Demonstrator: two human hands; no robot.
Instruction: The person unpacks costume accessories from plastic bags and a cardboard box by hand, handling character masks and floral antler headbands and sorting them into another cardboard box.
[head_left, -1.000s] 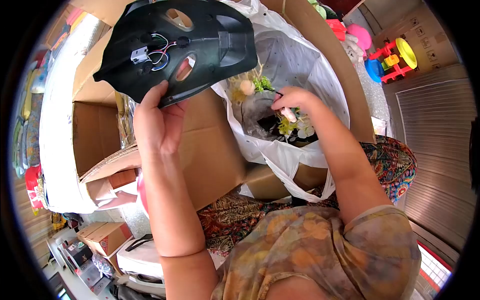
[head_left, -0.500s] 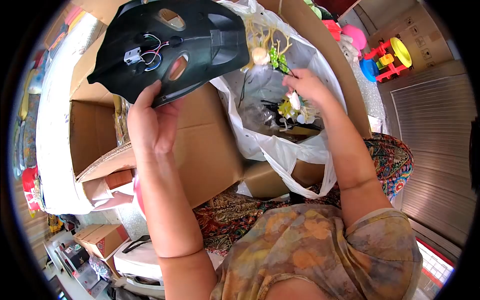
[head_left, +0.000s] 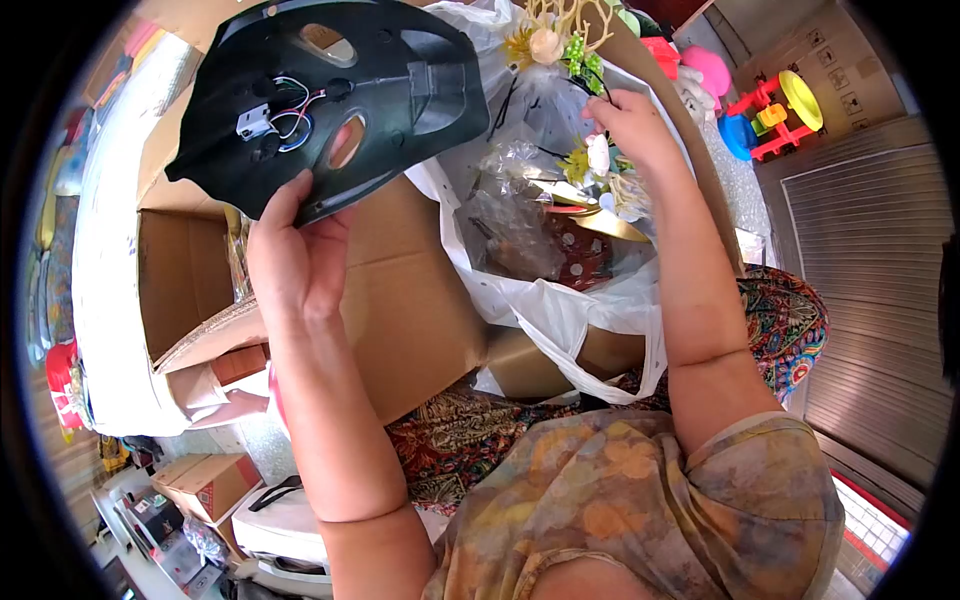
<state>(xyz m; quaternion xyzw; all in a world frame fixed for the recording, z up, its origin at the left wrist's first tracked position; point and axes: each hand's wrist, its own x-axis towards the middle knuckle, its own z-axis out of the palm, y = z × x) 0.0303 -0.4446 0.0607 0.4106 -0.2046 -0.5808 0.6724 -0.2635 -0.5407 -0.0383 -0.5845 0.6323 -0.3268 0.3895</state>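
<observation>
In my left hand point(head_left: 300, 250) is a black mask point(head_left: 425, 90), its hollow inner side facing me. My thumb lies on its lower edge, with fingers behind it. Eye holes, thin wires and a small grey box show inside. My right hand point(head_left: 632, 125) pinches the black band of an antler headband point(head_left: 546, 46) decorated with a pale rose, green berries and yellow antlers. Just below that hand are white flowers point(head_left: 598, 155) with yellow leaves; whether they belong to the same headband I cannot tell. A white plastic bag point(head_left: 560, 325) gapes open underneath.
Inside the bag lie clear wrapping point(head_left: 510, 230), a gold curved piece point(head_left: 612, 226) and a dark red dotted item point(head_left: 580, 262). A cardboard box point(head_left: 400, 290) surrounds the bag. Colourful toys point(head_left: 770, 115) stand at right, near a ribbed door point(head_left: 870, 260).
My right hand has risen slightly, lifting the antler headband up and right. More of the bag's contents now show. The mask has shifted a little left in my left hand.
</observation>
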